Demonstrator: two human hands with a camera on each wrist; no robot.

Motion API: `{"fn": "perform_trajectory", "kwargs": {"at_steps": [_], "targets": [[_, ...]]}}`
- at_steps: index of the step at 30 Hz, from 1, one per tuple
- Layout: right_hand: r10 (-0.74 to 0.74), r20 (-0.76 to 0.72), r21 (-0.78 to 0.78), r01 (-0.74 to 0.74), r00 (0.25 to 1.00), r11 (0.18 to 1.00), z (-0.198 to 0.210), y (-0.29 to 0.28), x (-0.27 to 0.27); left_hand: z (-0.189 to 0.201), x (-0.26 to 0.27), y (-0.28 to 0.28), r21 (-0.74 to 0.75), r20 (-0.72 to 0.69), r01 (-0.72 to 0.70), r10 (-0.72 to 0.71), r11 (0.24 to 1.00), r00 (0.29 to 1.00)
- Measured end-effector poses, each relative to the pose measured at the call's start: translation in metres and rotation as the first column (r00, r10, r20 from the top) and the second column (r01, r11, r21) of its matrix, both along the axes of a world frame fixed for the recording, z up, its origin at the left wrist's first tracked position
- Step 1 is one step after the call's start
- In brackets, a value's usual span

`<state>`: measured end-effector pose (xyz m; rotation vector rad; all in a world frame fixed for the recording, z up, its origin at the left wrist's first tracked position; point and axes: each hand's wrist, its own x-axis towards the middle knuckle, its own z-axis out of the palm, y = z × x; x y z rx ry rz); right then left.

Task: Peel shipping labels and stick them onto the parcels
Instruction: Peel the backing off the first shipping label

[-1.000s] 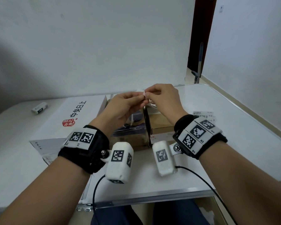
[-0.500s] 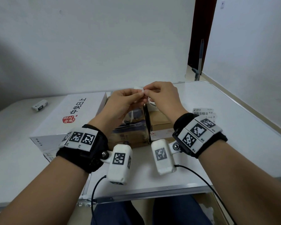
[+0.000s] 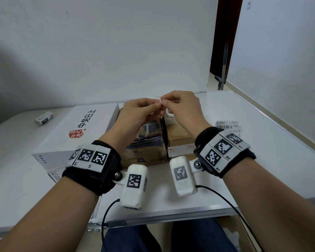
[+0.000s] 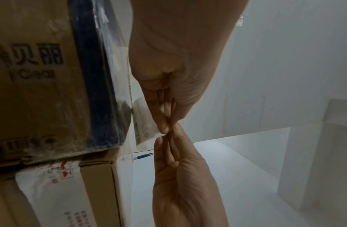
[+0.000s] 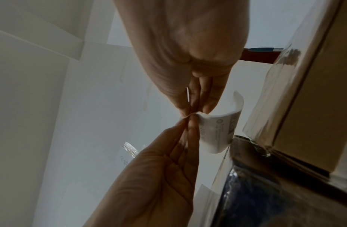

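Above the parcels, both hands meet fingertip to fingertip on a small white shipping label [image 3: 159,99]. My left hand [image 3: 155,106] pinches one corner and my right hand [image 3: 165,103] pinches the same corner from the other side. The printed label [image 4: 143,122] curls away below the fingers [image 5: 217,127]. Under the hands stand a brown parcel wrapped in dark blue film [image 3: 144,142] and a plain cardboard parcel [image 3: 179,140], side by side. I cannot tell whether the backing has come away.
A large white box with red and black print [image 3: 76,131] lies left of the parcels. More printed labels [image 3: 227,124] lie on the white table [image 3: 262,142] to the right. A small white object [image 3: 44,118] sits far left, a pen [image 4: 143,156] behind the parcels.
Both hands have stayed together, pinching the label's corner, and sit slightly higher and farther from me than a second ago. The parcels have not moved.
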<state>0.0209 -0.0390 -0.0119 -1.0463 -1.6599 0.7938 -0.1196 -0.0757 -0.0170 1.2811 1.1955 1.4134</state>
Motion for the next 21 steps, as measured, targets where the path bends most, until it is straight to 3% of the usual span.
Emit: {"fn": "perform_trajectory", "kwargs": {"at_steps": [21], "targets": [[0.050,-0.053,-0.054,-0.053,0.997,0.997,0.0026,-0.0054,0.0009,0.0050,0.0066,-0.0048,0.029,-0.110,-0.125,0.128,0.992,0.986]]}}
